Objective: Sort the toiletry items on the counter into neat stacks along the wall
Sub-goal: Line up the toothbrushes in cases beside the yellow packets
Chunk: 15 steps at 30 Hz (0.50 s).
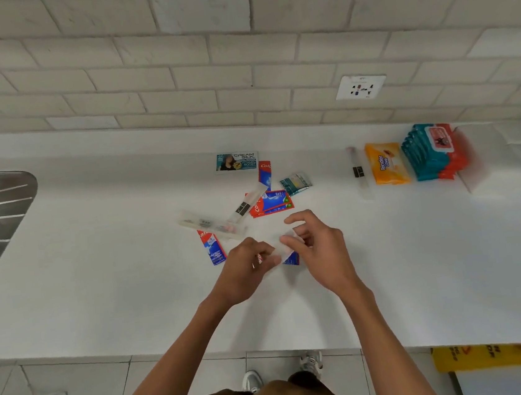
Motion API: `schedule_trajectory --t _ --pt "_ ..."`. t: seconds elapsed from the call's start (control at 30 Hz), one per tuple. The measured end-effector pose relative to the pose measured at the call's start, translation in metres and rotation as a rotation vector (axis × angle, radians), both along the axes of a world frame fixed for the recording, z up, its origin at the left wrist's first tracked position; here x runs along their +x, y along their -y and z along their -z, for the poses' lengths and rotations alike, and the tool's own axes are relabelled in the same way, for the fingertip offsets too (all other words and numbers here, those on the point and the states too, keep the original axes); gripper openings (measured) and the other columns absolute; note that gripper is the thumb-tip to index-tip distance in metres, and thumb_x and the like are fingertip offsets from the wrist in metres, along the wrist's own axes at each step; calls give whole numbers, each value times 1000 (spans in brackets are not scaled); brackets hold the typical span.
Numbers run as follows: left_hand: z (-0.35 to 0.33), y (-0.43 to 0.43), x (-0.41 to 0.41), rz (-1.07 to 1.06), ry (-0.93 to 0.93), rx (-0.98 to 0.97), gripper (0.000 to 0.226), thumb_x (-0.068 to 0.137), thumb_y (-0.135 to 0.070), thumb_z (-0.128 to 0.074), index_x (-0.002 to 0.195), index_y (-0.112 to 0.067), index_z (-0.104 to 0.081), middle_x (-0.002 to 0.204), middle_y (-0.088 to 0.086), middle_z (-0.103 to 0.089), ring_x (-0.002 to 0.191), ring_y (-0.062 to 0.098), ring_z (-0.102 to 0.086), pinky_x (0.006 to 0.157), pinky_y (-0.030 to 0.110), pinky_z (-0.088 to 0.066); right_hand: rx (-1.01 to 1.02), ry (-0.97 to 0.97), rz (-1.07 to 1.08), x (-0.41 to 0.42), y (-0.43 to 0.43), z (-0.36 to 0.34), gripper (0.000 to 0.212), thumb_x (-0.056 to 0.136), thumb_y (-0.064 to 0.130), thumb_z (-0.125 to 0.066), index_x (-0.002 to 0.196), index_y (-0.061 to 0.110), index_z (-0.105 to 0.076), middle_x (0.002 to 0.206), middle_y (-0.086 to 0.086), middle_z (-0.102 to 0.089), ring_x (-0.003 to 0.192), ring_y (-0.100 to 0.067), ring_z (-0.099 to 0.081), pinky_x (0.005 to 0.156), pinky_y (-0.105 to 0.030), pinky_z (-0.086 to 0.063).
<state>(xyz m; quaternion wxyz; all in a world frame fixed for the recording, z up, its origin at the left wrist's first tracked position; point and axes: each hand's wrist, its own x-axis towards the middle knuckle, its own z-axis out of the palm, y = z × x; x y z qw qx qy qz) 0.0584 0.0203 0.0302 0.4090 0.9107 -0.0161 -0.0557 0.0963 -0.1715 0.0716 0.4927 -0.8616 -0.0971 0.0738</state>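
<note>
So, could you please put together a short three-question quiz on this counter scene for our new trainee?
1. True or false: the orange wipes pack lies right of the teal wipes stack.
2. Which item lies nearest the wall? A) Cream Silk sachet B) toothpaste sachet by the left hand C) green sachet
3. What are both hands doing, the right hand included?

Key:
1. False; it lies to the left of it.
2. A.
3. Together they hold small packets above the counter; a blue and red one shows, the rest is blurred.
</note>
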Motion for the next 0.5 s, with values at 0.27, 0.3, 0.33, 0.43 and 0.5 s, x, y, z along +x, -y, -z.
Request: schedule_trajectory --t 0.27,0.3,0.33,0.43,0.5 --pt "-1 52 29 -94 -109 -250 15 94 -37 -73 85 -25 -72 78 -9 -71 70 7 -66 64 14 -50 340 -181 226 12 33 16 15 92 26 -82 105 27 -74 97 7 -79 96 -10 -75 90 -28 -59" --pt "-2 60 34 -104 -115 -278 16 93 -37 -74 85 -23 -72 78 -7 -72 68 8 -67 64 16 -52 346 -197 227 13 40 21 12 93 25 -81 103 25 -75 97 5 -80 96 -13 -76 94 -35 -60" --pt "-2 67 38 -111 -120 -297 17 92 -37 -75 85 -22 -72 78 -6 -73 68 9 -68 64 18 -53 351 -211 225 14 46 25 10 93 25 -80 102 24 -76 96 2 -80 96 -15 -76 97 -40 -60" --pt "2 87 53 -107 -156 -325 20 88 -42 -78 84 -23 -73 80 -6 -74 72 12 -70 66 24 -55 351 -224 235 20 65 34 7 95 24 -77 102 22 -77 95 -2 -80 97 -20 -77 99 -48 -59" --pt "5 101 62 -98 -198 -347 22 86 -44 -80 86 -23 -74 80 -6 -75 73 11 -70 66 25 -56 354 -231 241 28 80 37 7 97 22 -75 103 20 -76 92 -3 -80 96 -21 -77 98 -48 -59"
